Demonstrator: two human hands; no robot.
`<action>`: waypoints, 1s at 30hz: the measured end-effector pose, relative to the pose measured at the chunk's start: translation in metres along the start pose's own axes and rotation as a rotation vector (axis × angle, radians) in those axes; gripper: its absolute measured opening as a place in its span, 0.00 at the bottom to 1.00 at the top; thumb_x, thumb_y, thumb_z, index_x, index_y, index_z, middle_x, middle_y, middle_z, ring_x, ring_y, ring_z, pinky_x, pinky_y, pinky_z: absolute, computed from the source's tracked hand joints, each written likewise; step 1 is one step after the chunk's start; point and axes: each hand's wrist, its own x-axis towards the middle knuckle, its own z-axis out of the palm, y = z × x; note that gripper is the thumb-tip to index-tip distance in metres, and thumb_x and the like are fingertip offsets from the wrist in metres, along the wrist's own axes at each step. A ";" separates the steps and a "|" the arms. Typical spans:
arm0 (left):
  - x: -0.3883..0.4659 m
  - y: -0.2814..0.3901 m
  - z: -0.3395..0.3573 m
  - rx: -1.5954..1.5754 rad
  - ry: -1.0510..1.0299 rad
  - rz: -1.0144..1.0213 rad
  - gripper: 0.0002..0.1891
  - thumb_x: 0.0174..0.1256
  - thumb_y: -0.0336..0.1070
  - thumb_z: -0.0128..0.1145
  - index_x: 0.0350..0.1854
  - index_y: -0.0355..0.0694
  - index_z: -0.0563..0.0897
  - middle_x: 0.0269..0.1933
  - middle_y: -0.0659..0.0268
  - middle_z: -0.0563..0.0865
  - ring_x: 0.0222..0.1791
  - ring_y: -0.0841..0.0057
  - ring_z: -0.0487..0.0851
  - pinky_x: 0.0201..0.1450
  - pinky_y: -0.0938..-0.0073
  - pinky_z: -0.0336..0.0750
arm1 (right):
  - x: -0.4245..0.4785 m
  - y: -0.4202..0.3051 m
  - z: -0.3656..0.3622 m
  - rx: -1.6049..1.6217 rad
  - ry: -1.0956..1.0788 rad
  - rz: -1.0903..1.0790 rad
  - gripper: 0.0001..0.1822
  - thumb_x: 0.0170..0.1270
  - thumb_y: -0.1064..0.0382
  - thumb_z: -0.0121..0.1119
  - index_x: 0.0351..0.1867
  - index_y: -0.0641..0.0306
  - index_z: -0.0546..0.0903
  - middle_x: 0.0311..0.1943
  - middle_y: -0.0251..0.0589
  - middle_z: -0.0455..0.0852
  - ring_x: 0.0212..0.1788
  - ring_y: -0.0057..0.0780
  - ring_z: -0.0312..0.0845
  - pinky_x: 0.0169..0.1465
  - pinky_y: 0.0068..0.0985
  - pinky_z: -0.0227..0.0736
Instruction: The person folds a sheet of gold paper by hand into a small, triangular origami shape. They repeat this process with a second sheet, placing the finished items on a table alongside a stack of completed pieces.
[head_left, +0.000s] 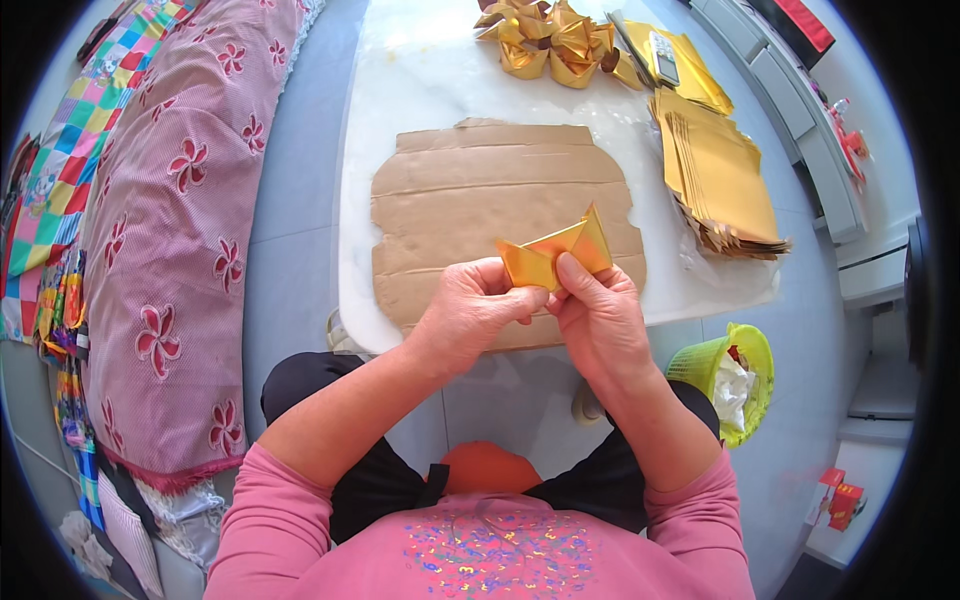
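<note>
Both hands hold one folded gold paper ingot (555, 251) over the near right part of a flat cardboard sheet (495, 202). My left hand (480, 307) grips its lower left part between thumb and fingers. The thumb of my right hand (600, 311) presses on its front, with the fingers behind it, mostly hidden. Pointed corners of the ingot stick up on the left and right. At the table's far side lies a pile of folded gold paper ingots (559, 41). A stack of gold paper sheets (716, 172) lies on the right.
The cardboard lies on a white table (367, 112). A remote control (664, 60) rests on gold paper packs at the far right. A yellow-green basket (701, 360) with crumpled white material stands on the floor at right. A pink flowered cover (180, 225) lies along the left.
</note>
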 end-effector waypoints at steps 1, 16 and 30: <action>0.000 0.000 0.001 0.012 -0.003 -0.007 0.10 0.66 0.30 0.67 0.48 0.34 0.87 0.41 0.67 0.89 0.39 0.83 0.82 0.44 0.78 0.77 | 0.000 0.000 -0.001 0.006 0.004 -0.006 0.08 0.72 0.66 0.63 0.49 0.64 0.85 0.42 0.35 0.89 0.37 0.18 0.80 0.43 0.22 0.78; -0.008 0.018 0.000 0.019 -0.031 -0.041 0.11 0.68 0.33 0.67 0.48 0.34 0.84 0.43 0.67 0.88 0.43 0.82 0.84 0.49 0.78 0.79 | 0.008 -0.022 -0.009 -0.458 -0.073 0.104 0.13 0.66 0.61 0.71 0.46 0.66 0.87 0.35 0.29 0.87 0.31 0.13 0.73 0.37 0.17 0.70; -0.004 0.010 -0.014 -0.110 -0.036 -0.095 0.13 0.67 0.32 0.67 0.51 0.33 0.85 0.47 0.63 0.89 0.47 0.78 0.86 0.54 0.73 0.80 | 0.005 -0.019 -0.009 -0.712 -0.206 0.080 0.11 0.68 0.61 0.68 0.41 0.68 0.84 0.34 0.29 0.84 0.35 0.13 0.74 0.38 0.17 0.71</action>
